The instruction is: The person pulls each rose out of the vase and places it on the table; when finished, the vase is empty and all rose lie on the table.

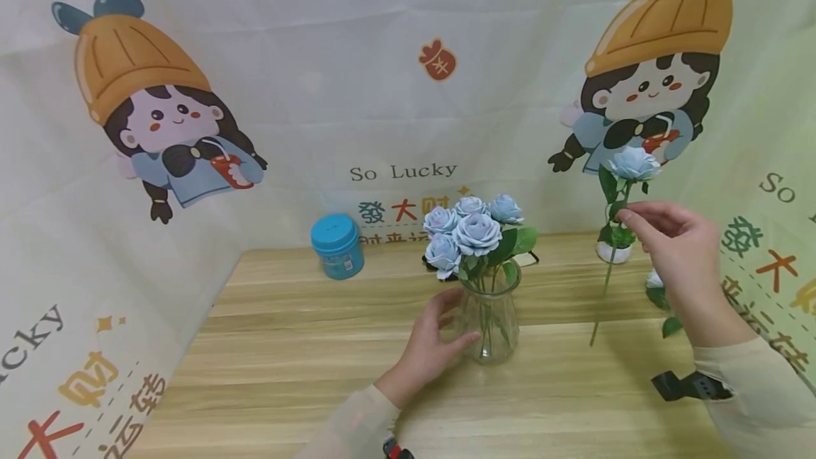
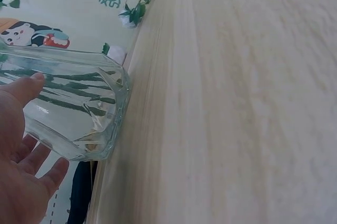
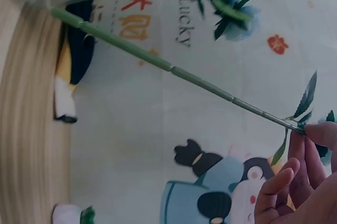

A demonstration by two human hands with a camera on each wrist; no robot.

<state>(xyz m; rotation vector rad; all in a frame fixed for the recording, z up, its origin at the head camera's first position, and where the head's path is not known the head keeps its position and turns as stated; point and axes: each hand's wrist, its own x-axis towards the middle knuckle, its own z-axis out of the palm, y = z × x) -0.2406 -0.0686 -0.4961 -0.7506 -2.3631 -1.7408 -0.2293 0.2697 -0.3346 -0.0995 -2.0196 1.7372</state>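
Note:
A clear glass vase stands upright on the wooden table with several pale blue roses in it, their green stems visible through the glass. My left hand holds the vase from its left side, thumb across the near face and fingers round the far side. To the right of the vase, my right hand pinches a single pale blue rose by its stem, just under the leaves. The bloom points up and the bare green stem slants down; its lower end overlaps the vase in the right wrist view.
A blue lidded tub stands at the back left. Near the back right is a small plant in a white pot. Another rose with green leaves lies by the right edge. A printed cloth hangs behind the table.

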